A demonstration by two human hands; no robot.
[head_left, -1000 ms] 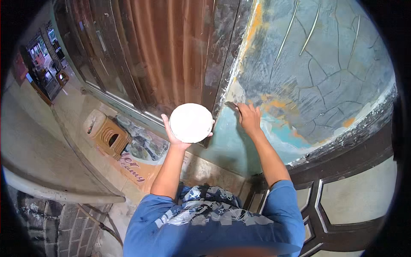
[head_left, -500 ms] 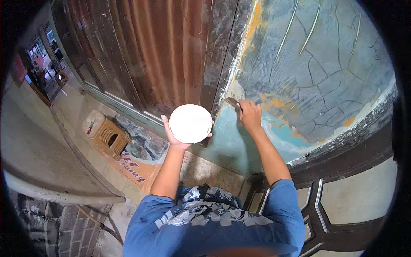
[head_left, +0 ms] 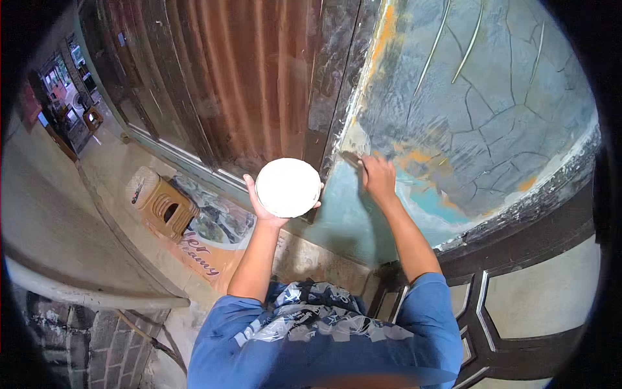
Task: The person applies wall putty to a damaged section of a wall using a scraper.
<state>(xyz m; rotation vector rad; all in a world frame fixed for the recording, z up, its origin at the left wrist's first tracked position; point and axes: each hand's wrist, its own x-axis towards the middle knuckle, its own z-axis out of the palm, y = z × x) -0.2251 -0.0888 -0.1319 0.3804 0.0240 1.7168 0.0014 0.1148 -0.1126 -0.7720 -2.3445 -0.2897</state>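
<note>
White tub (head_left: 288, 188) in left hand (head_left: 264, 209); brush (head_left: 350, 157), seemingly, in right hand (head_left: 379, 176)

A gap parts the white container (head_left: 288, 188) from the right hand (head_left: 380, 176); the wall (head_left: 492, 117) blocks the way beyond.

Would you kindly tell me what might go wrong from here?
The white round container is held by the left hand alone, so a tilt might drop it or spill anything inside.

The flat tool in the right hand sits close to the dark frame, so a slip could mark it.
</note>
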